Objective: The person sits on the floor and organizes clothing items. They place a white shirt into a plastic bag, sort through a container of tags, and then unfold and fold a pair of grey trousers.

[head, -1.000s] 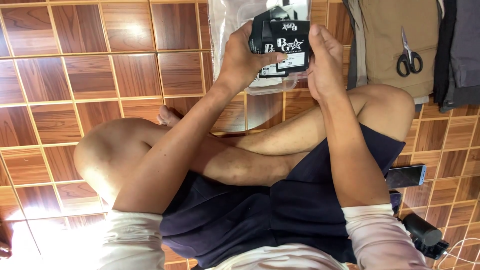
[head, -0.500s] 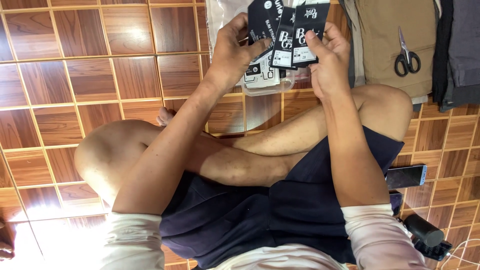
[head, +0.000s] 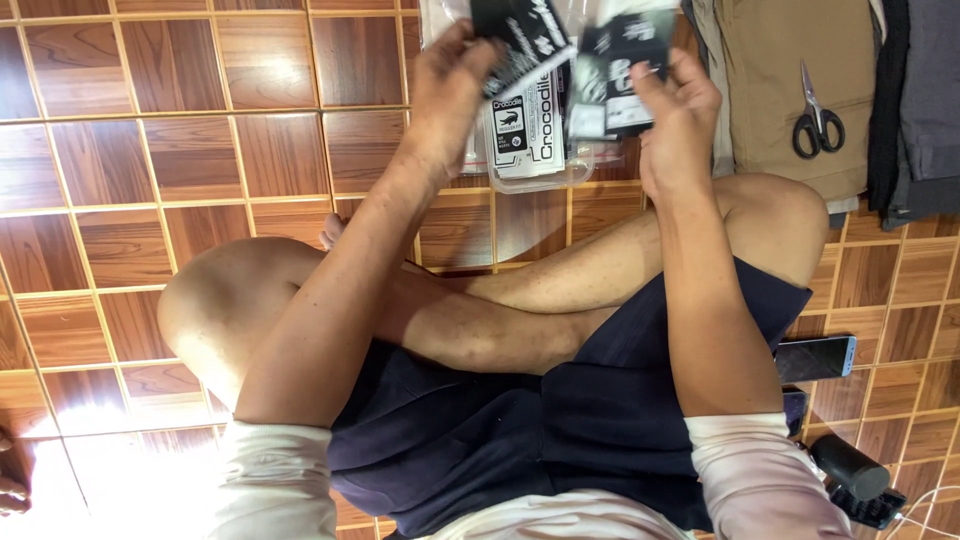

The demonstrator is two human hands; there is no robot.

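Note:
I sit cross-legged on a wooden tile floor point(head: 200, 150). My left hand point(head: 450, 85) grips a black printed card label point(head: 520, 40) at the top of the view. My right hand point(head: 675, 110) holds a second black printed card label point(head: 615, 65) beside it. The two labels are held apart, above a clear plastic packet point(head: 530, 140) with a white printed label that lies on the floor in front of my legs.
Black-handled scissors point(head: 815, 120) lie on folded tan cloth point(head: 790, 70) at the upper right, beside dark grey folded cloth point(head: 925, 100). A phone point(head: 815, 358) lies by my right thigh. A black cylindrical object point(head: 850, 465) sits at the lower right.
My hands have risen toward the top of the view. The black card stack that I held together has been split into two parts, one in each hand.

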